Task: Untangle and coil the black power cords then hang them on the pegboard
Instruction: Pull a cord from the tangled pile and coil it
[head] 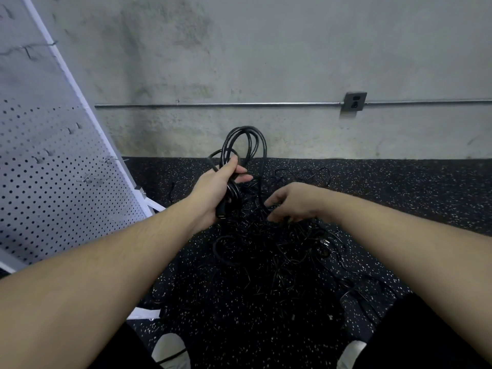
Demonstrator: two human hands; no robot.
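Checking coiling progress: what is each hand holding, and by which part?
The left hand grips a coiled black cord at the bottom of its loops. The right hand reaches into the tangled cords; whether it pinches one cannot be told.

A black speckled floor (pixel 399 187) carries a tangled heap of black cords (pixel 287 251).

A bare concrete wall (pixel 266 62), grey and blotched with darker stains, fills the space beyond the hands. A thin metal conduit (pixel 213 104) runs level along it, meeting a grey outlet box (pixel 355 101) up and to the right of the hands. Below and around the hands lies a black rubber floor (pixel 426 187) flecked with white specks. The light is dim and even, with soft shadows.
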